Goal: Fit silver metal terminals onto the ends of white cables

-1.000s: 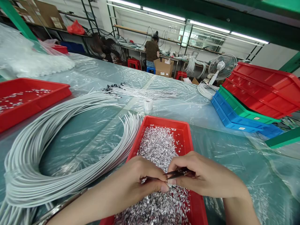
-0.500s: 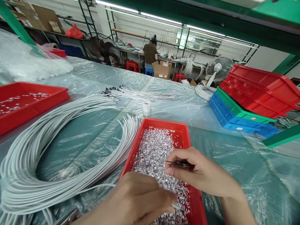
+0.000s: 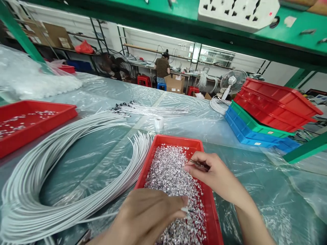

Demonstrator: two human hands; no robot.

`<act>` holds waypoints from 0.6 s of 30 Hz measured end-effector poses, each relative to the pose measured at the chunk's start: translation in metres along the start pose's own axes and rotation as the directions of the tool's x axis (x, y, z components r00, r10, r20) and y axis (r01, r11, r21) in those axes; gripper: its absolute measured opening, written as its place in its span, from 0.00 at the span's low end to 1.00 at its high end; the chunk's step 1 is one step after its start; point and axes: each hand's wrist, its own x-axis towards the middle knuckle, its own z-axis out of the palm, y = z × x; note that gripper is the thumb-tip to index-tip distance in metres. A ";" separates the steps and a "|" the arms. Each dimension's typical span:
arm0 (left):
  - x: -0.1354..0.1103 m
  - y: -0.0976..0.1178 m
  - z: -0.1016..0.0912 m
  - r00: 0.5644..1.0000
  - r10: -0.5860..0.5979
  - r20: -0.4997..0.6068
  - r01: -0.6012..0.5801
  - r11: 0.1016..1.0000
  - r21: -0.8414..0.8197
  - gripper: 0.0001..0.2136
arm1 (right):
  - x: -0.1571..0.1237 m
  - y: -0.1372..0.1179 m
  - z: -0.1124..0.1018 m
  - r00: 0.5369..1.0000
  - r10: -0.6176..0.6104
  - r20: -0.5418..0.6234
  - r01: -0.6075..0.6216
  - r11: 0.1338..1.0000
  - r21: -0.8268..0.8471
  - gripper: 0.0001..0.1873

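My left hand (image 3: 150, 212) is closed in a pinch on a white cable (image 3: 184, 209), whose short end sticks out past the fingertips with a dark tip. Behind the hand the cable runs back to a thick looped bundle of white cables (image 3: 25, 170). Just above the right side of a red tray (image 3: 209, 204), my right hand (image 3: 211, 170) is closed on thin dark tweezers (image 3: 198, 164), mostly hidden in the fingers. Small shiny silver pieces (image 3: 167, 166) fill much of that tray.
Another red tray (image 3: 51, 126) with scattered small pieces stands left. Beyond lie more white cables (image 3: 158, 110) with black ends and a white roll (image 3: 158, 123). Stacked red, green and blue bins (image 3: 276, 105) stand right. A green shelf with a power strip (image 3: 237, 13) hangs overhead. A person (image 3: 162, 66) sits far back.
The view has tilted upward, bringing the power strip into sight. My hands have shifted slightly over the tray, with the cable and tweezers still held.
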 end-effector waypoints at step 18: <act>0.014 -0.004 -0.003 0.913 -0.362 0.187 0.370 0.546 -0.751 0.15 | -0.006 -0.003 0.000 0.992 -0.074 -0.104 0.073 0.997 -0.015 0.13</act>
